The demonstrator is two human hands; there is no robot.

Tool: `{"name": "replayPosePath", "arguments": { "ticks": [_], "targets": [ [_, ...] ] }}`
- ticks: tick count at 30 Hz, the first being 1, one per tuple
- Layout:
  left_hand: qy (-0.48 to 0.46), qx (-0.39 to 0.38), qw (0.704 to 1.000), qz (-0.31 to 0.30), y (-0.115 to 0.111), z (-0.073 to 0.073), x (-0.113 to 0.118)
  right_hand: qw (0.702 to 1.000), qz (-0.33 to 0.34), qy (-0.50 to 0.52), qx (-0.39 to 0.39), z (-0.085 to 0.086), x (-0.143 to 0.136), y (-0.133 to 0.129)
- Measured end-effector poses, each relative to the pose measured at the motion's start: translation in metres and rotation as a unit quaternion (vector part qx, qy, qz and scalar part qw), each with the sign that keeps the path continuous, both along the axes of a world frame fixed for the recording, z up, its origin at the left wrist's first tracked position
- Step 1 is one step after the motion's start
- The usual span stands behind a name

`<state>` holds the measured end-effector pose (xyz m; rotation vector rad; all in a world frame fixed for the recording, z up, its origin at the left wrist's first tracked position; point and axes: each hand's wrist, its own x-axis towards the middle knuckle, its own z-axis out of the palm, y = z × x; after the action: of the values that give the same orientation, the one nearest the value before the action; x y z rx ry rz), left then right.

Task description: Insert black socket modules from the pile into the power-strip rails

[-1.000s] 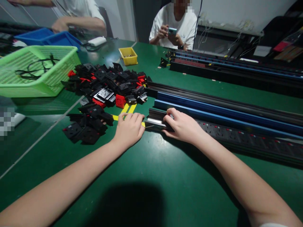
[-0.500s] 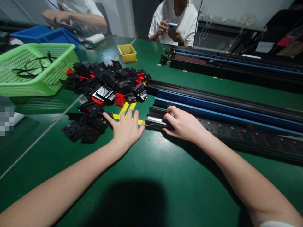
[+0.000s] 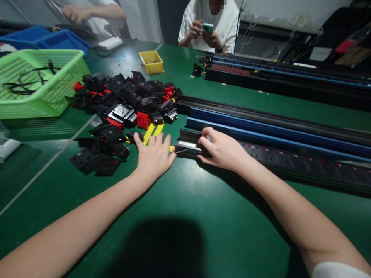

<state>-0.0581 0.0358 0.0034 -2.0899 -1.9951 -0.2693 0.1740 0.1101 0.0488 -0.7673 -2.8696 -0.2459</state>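
My left hand lies with its fingers spread over yellow tape on the green table, one fingertip touching a small black module and another close to the end of a black rail. My right hand is closed around that rail near its left end, thumb in front and fingers over the top. Black socket modules line the rail to the right of this hand. A pile of black modules with a few red ones is beyond my left hand.
Blue rails lie behind the rail. A green basket with black cable, blue trays and a yellow box stand at the back left. More rails are farther back. A person holds a phone; another person's hand shows upper left.
The view has shifted slightly. My left hand's outer finger has drawn inward, and a small black module now shows apart from the pile beside it. My right hand keeps its grip.
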Motion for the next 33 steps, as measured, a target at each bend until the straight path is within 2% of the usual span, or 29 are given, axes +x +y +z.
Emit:
{"name": "replayPosePath", "arguments": {
  "ticks": [7, 11, 15, 20, 25, 33],
  "targets": [
    [-0.004, 0.008, 0.999, -0.051, 0.002, 0.000, -0.003, 1.000, -0.001, 0.002, -0.004, 0.000, 0.000, 0.000],
    [-0.010, 0.012, 0.995, -0.102, 0.005, 0.000, -0.006, 1.000, -0.005, -0.002, -0.004, 0.000, 0.000, -0.001],
    [-0.053, 0.020, 0.989, -0.138, 0.008, 0.001, -0.011, 1.000, -0.006, -0.004, -0.006, 0.000, 0.000, -0.001],
    [-0.160, 0.098, 0.980, -0.067, 0.012, 0.001, -0.017, 1.000, -0.002, -0.011, -0.004, 0.001, 0.000, -0.001],
    [-0.203, 0.111, 0.973, 0.011, 0.017, -0.001, -0.020, 1.000, 0.002, -0.016, 0.001, 0.002, 0.000, -0.001],
    [-0.238, 0.101, 0.966, 0.011, 0.021, -0.007, -0.026, 1.000, 0.004, -0.018, -0.004, 0.001, 0.000, -0.001]
  ]
}}
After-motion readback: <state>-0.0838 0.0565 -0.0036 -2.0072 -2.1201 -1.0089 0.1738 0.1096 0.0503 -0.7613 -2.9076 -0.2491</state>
